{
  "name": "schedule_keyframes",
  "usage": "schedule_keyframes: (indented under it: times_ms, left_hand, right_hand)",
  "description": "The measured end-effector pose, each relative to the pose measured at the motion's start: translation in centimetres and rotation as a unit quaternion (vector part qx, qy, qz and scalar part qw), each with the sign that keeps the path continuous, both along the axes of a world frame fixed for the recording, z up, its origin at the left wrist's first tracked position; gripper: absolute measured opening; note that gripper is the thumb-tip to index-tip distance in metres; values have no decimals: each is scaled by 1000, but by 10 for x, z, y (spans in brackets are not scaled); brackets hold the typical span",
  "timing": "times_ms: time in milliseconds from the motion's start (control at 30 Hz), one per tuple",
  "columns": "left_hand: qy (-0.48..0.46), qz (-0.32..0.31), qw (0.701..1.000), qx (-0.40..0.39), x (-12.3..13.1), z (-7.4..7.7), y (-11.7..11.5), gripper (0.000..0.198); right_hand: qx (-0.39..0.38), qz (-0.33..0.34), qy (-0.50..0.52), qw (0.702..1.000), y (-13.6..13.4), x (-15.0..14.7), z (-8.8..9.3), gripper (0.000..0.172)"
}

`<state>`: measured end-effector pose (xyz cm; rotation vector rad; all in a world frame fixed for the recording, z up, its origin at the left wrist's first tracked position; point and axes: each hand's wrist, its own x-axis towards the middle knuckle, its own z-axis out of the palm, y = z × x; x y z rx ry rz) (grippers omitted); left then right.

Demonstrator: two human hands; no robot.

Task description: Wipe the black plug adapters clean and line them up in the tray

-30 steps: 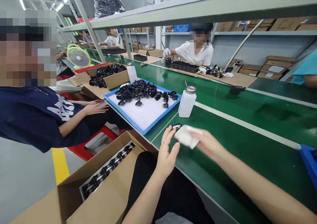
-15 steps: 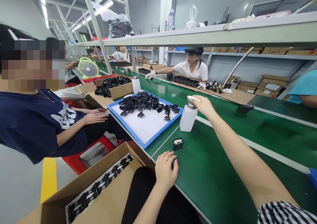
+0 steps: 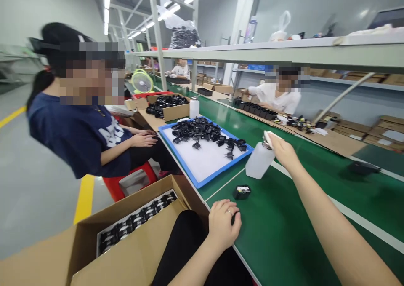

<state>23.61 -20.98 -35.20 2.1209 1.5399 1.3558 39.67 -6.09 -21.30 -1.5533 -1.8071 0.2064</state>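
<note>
My right hand (image 3: 282, 150) sits on top of a white plastic pump dispenser bottle (image 3: 257, 163), with a white cloth (image 3: 269, 137) pressed between the hand and the pump. My left hand (image 3: 222, 223) rests curled at the near edge of the green workbench (image 3: 277, 231), and a small black object (image 3: 233, 219) shows at its fingers. Just above that hand, a black power adapter (image 3: 241, 192) with a white label lies on the green surface, not touched by either hand.
A blue tray (image 3: 202, 177) with white foam holds several black plug adapters. At lower left, an open cardboard box (image 3: 135, 223) holds rows of black adapters. A person in a navy shirt (image 3: 85, 136) sits left; a co-worker (image 3: 274, 98) works across the bench.
My right hand has left my left hand and gone onto the bottle's pump, taking the cloth. My left hand has closed and lowered to the bench edge. The view has swung left.
</note>
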Motion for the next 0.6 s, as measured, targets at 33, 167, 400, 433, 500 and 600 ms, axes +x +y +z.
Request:
schedule_keyframes:
  times_ms: [33, 167, 400, 433, 500, 600]
  left_hand:
    - [-6, 0, 1000, -1, 0, 0, 0, 16]
    - [-24, 12, 1000, 2, 2, -1, 1, 15]
    - [-28, 21, 999, 11, 5, -2, 0, 18]
    - [-28, 21, 999, 10, 5, -2, 1, 18]
    - [-25, 21, 999, 8, 5, -3, 2, 19]
    - [-14, 17, 1000, 10, 3, -4, 4, 18]
  right_hand:
    - [-1, -12, 1, 1000, 1, -1, 0, 40]
    - [10, -39, -35, 999, 2, -6, -3, 40]
    - [84, -51, -80, 992, 2, -10, -16, 44]
    - [90, -49, -80, 991, 2, -10, -17, 44]
    - [90, -51, -80, 991, 3, -9, -18, 45]
    - [84, -55, -78, 992, 3, -8, -19, 45]
